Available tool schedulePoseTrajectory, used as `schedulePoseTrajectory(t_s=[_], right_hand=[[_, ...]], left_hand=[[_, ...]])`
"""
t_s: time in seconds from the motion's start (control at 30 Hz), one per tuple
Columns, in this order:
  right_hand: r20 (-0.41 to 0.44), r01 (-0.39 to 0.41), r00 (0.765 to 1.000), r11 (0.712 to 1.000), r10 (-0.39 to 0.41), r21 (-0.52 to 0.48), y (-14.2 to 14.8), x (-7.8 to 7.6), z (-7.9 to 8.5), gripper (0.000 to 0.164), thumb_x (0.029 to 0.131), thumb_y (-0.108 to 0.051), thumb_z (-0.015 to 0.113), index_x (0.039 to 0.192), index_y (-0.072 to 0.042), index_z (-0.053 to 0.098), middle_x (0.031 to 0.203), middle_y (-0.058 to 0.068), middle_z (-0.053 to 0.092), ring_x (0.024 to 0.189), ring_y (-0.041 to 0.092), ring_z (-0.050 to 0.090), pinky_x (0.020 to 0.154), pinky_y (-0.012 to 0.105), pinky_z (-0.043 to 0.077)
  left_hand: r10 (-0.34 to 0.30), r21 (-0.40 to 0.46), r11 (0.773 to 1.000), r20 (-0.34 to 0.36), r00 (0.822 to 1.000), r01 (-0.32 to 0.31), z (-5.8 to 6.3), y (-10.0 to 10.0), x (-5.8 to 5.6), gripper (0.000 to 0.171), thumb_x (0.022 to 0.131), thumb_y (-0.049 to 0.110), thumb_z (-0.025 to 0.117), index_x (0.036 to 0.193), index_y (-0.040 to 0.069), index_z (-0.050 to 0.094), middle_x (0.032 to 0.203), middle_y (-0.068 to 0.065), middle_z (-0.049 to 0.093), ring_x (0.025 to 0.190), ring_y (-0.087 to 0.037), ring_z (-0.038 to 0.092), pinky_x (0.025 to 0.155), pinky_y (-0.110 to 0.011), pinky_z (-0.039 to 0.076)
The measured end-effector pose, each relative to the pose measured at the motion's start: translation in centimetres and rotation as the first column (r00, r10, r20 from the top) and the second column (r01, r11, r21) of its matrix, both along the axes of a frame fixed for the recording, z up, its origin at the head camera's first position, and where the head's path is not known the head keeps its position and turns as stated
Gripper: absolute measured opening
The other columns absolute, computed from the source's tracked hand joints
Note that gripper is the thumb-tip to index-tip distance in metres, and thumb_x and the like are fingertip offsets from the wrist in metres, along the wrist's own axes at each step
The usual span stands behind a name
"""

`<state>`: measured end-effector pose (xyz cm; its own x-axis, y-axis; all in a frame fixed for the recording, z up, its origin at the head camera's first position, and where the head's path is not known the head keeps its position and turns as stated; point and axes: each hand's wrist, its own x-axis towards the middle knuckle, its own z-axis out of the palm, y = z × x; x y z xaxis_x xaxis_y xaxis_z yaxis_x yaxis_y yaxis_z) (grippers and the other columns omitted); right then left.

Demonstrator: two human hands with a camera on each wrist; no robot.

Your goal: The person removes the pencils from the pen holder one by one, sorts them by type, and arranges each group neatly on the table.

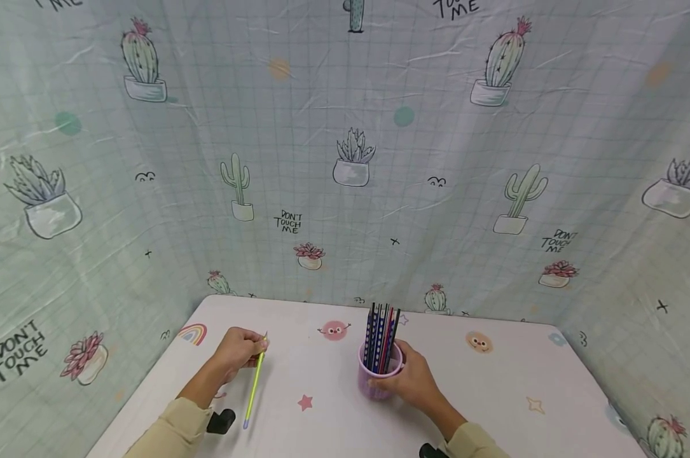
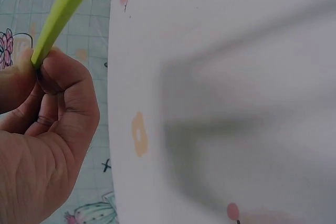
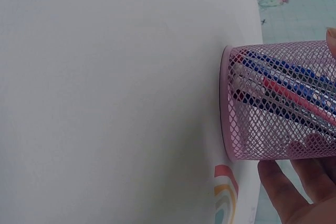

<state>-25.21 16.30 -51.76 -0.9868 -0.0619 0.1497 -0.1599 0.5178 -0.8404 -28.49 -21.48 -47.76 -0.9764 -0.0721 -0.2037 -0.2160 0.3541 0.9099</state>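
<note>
A pink mesh cup (image 1: pixel 369 385) stands roughly upright over the white table (image 1: pixel 333 375); whether its base touches the tabletop I cannot tell. The right hand (image 1: pixel 410 380) grips the cup from its right side, fingers and thumb curved around the wall, the thumb reaching across the near face. Inside the cup is a bundle of pencils (image 1: pixel 381 337), mostly dark blue with pale spots, plus a red one and some darker ones, their upper ends rising well above the rim. Well to the left of the cup, the left hand (image 1: pixel 240 348) pinches a yellow-green pencil (image 1: pixel 254 389) between thumb and forefinger, close to its pointed end, with the other fingers curled in. That pencil slants, its tip farther from the person and its purplish end nearer; whether that end meets the table I cannot tell. Between the cup and this pencil, a printed red star (image 1: pixel 305 402) marks the tabletop. Beyond the cup to the left is a pink smiling face (image 1: pixel 334 330), and to the cup's right an orange one (image 1: pixel 479 342). Behind the cup hangs a pale gridded sheet (image 1: pixel 287 140) printed with potted cacti.
</note>
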Motion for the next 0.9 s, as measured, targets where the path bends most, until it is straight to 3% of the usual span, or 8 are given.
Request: schedulePoseTrajectory(t_s=[0.43,0.67,0.9], right_hand=[[0.017,0.012,1.0,1.0,-0.012,-0.002,0.1,0.0,0.0,0.098,0.059,-0.028,0.103,0.141,-0.001,0.057,0.132,0.017,0.071,0.123,0.034,0.067,0.108,0.055,0.054],[0.01,-0.001,1.0,1.0,0.001,-0.007,0.1,0.2,-0.1,0.095,0.059,-0.026,0.103,0.139,-0.001,0.058,0.131,0.016,0.072,0.123,0.033,0.068,0.108,0.054,0.054],[0.012,0.006,1.0,1.0,-0.006,-0.005,0.0,0.1,0.2,0.096,0.059,-0.026,0.103,0.14,-0.001,0.058,0.131,0.016,0.072,0.122,0.032,0.067,0.108,0.054,0.054]], left_hand=[[0.016,-0.024,1.0,0.022,1.0,-0.015,-1.4,-0.5,0.3,0.018,0.099,0.003,0.065,0.108,-0.013,0.068,0.098,-0.016,0.066,0.079,-0.02,0.062,0.065,-0.032,0.059],[0.036,-0.034,0.999,0.044,0.998,-0.034,-2.5,-0.9,0.9,0.015,0.098,0.002,0.067,0.102,-0.011,0.071,0.086,-0.01,0.068,0.074,-0.017,0.061,0.064,-0.032,0.059],[0.04,-0.058,0.998,0.073,0.997,-0.035,-2.5,-1.1,1.2,0.013,0.098,0.004,0.068,0.099,-0.008,0.071,0.081,-0.008,0.066,0.072,-0.017,0.059,0.065,-0.031,0.06]])
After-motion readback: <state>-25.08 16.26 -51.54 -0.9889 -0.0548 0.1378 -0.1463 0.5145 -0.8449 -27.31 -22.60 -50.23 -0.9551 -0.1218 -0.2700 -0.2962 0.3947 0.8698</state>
